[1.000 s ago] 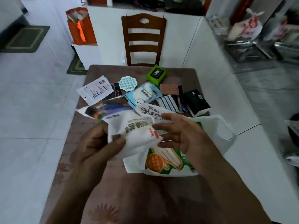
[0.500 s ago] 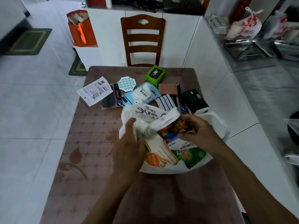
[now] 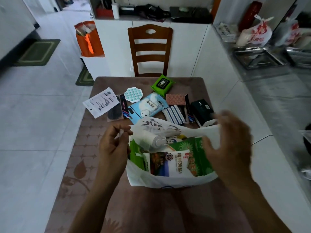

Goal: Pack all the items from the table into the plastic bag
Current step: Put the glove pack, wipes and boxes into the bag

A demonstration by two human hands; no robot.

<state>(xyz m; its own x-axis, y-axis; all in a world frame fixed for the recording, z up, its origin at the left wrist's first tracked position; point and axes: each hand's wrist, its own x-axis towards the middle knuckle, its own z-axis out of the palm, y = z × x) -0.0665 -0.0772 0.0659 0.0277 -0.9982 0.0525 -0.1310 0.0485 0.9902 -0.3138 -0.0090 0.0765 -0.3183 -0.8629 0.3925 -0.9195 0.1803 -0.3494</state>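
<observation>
Plastic bag (image 3: 170, 181) lying on the near half of the table (image 3: 80, 169), mouth pulled wide toward the camera; thin, limp film, giving no support of its own, so best taken by the rim on both sides. Left hand (image 3: 112, 147) pinching the left edge of the rim between thumb and curled fingers; right hand (image 3: 230, 143) curling over the right edge, fingers hooked on the white film. Already sitting inside: green packet (image 3: 200, 155), probably light and crinkly; salt pack (image 3: 170, 163), likely dense and floppy, better lifted from underneath; white spray bottle (image 3: 148, 137), rigid and smooth, lying on its side.

Waiting beyond the bag, well apart from both hands: blue wipes pack (image 3: 148, 106), soft and squashy; black box (image 3: 202, 111), stiff-edged; green wipes pack (image 3: 162, 84); striped cloth (image 3: 174, 114), limp; white label sheet (image 3: 101, 101), flat and hard to pick off the surface, best lifted at its overhanging edge; round bubble toy (image 3: 133, 95), thin, easiest slid to an edge.

Compared with half a second ago: right hand no longer gripping the salt pack, now lodged in the bag; left hand shifted outward to the rim; mouth gaping wider.
</observation>
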